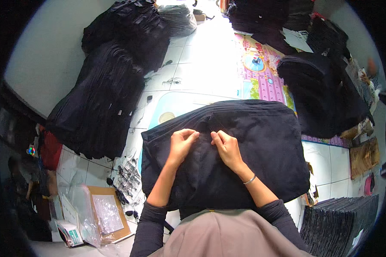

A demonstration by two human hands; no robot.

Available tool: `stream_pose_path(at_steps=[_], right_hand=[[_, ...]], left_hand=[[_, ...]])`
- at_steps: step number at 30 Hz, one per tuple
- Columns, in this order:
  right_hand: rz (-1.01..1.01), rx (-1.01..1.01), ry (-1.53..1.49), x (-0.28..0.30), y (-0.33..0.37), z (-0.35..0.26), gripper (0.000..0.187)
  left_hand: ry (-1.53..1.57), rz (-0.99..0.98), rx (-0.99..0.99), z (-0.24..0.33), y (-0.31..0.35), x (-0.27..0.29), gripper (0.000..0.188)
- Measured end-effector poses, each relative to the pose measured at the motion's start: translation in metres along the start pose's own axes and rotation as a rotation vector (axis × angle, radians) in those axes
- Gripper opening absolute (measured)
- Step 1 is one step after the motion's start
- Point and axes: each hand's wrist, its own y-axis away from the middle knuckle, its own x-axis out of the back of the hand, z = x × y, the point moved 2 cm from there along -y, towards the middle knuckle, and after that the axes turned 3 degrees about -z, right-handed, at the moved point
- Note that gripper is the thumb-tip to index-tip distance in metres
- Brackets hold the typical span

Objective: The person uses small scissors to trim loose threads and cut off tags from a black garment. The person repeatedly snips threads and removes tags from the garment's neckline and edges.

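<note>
Apparently picking at black cloth (pixel 272 147) with left hand (pixel 181 147) and right hand (pixel 228 150) pinched closed, cannot tell on what; needing precision next.

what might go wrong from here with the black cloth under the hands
Left hand and right hand are working over black cloth, so a fine flaw or loose end could be missed against the dark surface.

Dark scraps litter the floor beside it and might cling to the fabric.

The cloth's stacked layers could slip out of line if tugged.
</note>
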Motion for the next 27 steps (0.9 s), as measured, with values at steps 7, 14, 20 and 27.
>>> stream_pose_path(at_steps=[7, 14, 20, 27], right_hand=[[-0.007, 0.157, 0.287, -0.004, 0.004, -0.007, 0.045], [-0.021, 0.253, 0.554, -0.014, -0.001, -0.015, 0.040], [-0.029, 0.280, 0.652, -0.024, -0.004, -0.015, 0.038], [0.033, 0.079, 0.270, 0.003, -0.006, -0.010, 0.034]], left_hand=[[0.433, -0.177, 0.138, -0.021, -0.004, 0.014, 0.018], [0.443, -0.158, 0.152, -0.023, -0.003, 0.012, 0.021], [0.452, -0.134, 0.130, -0.024, -0.001, 0.011, 0.020], [0.490, 0.043, 0.263, -0.013, -0.020, 0.025, 0.022]])
